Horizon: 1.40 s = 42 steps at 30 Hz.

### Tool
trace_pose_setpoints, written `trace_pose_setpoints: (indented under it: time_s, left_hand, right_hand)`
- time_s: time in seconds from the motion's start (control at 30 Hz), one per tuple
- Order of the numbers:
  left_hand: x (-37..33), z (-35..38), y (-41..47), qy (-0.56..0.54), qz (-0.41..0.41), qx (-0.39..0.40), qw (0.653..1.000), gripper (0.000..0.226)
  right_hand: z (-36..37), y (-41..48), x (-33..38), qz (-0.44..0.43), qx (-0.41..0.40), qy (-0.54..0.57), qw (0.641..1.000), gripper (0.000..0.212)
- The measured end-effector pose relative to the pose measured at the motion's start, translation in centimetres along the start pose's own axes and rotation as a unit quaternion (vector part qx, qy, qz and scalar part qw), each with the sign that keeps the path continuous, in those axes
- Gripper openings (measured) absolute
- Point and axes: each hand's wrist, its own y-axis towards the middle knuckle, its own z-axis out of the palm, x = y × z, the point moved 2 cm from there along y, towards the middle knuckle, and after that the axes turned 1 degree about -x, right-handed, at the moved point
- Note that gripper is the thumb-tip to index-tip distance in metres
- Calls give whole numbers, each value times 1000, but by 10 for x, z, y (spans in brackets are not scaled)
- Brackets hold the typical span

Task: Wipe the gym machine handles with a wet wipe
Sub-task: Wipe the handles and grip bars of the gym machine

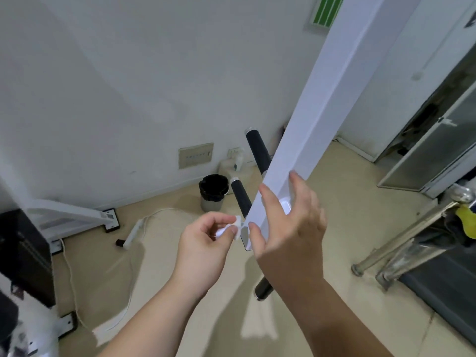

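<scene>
L hand (203, 243) fingers (233, 229) curled shut, thumb and index pinching a small wadded white wet wipe (229, 228); wipe sticks out at the fingertips, right at the lower end of the white machine beam (316, 104), touching or nearly so, can't tell which. R hand (291, 217) fingers spread open, not gripping: thumb tip against the beam's lower edge just R of the wipe, index laid along the beam's near face, other fingers over a small white knob-like part on the beam, which is mostly hidden.

Just past the L fingertips, a black foam-grip handle (240, 198) w/ a chrome end cap juts out from behind the beam. A 2nd black handle (257, 150) sits above and beyond it, also chrome-capped. Below the R wrist, a 3rd handle end (262, 291) pokes out, black w/ chrome cap.

Farther out beyond the L hand: black-lined waste bin (213, 193) on the beige floor by the wall, white cable and power strip (134, 233) to its L. Well R of the R hand, chrome table legs (391, 248).
</scene>
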Motion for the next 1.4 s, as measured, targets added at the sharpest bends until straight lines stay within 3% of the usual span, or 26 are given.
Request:
trace_pose_setpoints:
  time_s: [0.3, 0.47, 0.63, 0.83, 1.0, 1.17, 1.4]
  left_hand:
    - [-26, 28, 64, 37, 45, 42, 997, 21]
    - [-32, 50, 96, 46, 81, 48, 994, 19]
    - [-37, 70, 124, 13, 89, 51, 995, 18]
    - [-39, 89, 167, -56, 116, 86, 988, 12]
    - [-54, 87, 199, -19, 250, 160, 955, 5]
    - [-65, 77, 240, 12, 327, 230, 916, 5]
    - [-67, 72, 259, -12, 391, 306, 868, 9]
  right_hand:
    - [12, 3, -33, 0, -57, -10, 998, 52]
    - [-1, 25, -34, -34, -176, -17, 984, 37]
    - [11, 34, -39, -56, -152, -91, 983, 33]
    - [20, 36, -40, -16, -150, -166, 974, 45]
    - [43, 46, -19, 65, -182, -218, 957, 35]
    - [74, 62, 5, 172, -137, -285, 933, 43]
    - [73, 81, 25, 165, -179, -333, 911, 22]
